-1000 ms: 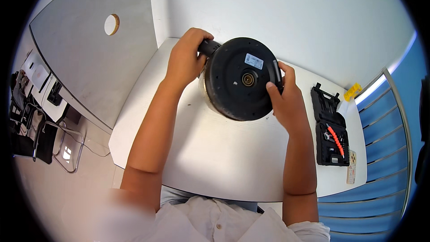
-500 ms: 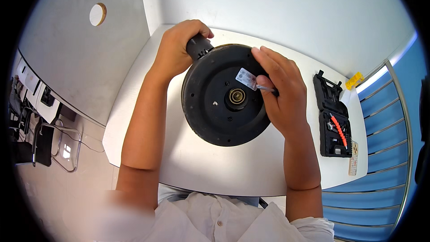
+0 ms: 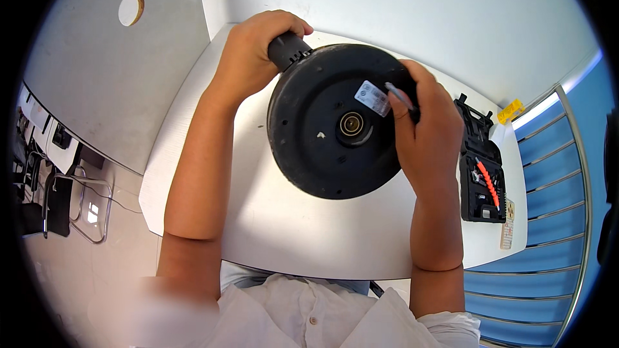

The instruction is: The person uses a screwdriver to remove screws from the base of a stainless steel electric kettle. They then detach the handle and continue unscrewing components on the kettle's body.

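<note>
A round black appliance (image 3: 303, 148), tilted with its flat underside toward me, is held up over the white table. Its underside has a silver label (image 3: 373, 98), a brass-coloured ring fitting (image 3: 351, 124) in a central recess and several small holes. My left hand (image 3: 255, 51) is closed around the stubby black cylindrical handle (image 3: 287, 50) at its upper left. My right hand (image 3: 429, 122) grips the right rim, fingers on the edge and thumb over the underside. By that thumb, a thin grey strip (image 3: 398, 95) sticks out; I cannot tell what it is.
To the right on the white table (image 3: 309, 235) lies an open black tool case (image 3: 482, 187) with an orange flexible shaft (image 3: 488, 183). Beside it are a yellow packet (image 3: 510, 111) and a beige card-like strip (image 3: 508, 225). Metal railing (image 3: 558, 219) runs past the right edge; a grey partition stands left.
The appliance has moved slightly up and to the right and turned a little, with both hands still on it. My right hand has shifted right along with the rim.
</note>
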Demonstrator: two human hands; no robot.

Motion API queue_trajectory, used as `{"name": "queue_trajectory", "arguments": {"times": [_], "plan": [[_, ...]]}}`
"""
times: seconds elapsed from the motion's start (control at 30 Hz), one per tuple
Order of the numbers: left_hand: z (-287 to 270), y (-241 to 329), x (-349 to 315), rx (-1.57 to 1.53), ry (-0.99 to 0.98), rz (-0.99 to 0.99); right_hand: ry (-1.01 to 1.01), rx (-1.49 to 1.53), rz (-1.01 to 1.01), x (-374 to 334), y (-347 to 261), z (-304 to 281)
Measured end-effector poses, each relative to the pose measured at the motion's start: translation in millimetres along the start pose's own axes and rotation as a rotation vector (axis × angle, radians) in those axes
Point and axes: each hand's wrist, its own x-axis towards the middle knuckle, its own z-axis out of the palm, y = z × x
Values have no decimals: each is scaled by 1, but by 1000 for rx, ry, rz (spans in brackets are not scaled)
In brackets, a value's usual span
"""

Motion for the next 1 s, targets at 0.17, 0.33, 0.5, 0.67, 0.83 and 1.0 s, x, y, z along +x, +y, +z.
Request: {"name": "queue_trajectory", "arguments": {"times": [0.17,0.33,0.5,0.67,0.83,1.0], "plan": [[2,0,-2,-15,7,-20,18,14,-41,-1,5,3],[-1,-4,-2,5,-18,22,-40,10,-7,0,4,0],[-1,-3,-1,-8,-17,22,-3,105,-37,0,4,-5],[-1,-2,-2,17,-21,13,-30,104,-54,-2,5,-7],[-1,-5,-2,10,-26,11,-38,109,-56,-2,3,-12],[-1,-5,-1,-2,-12,-12,-71,156,-31,-1,4,-21]]}}
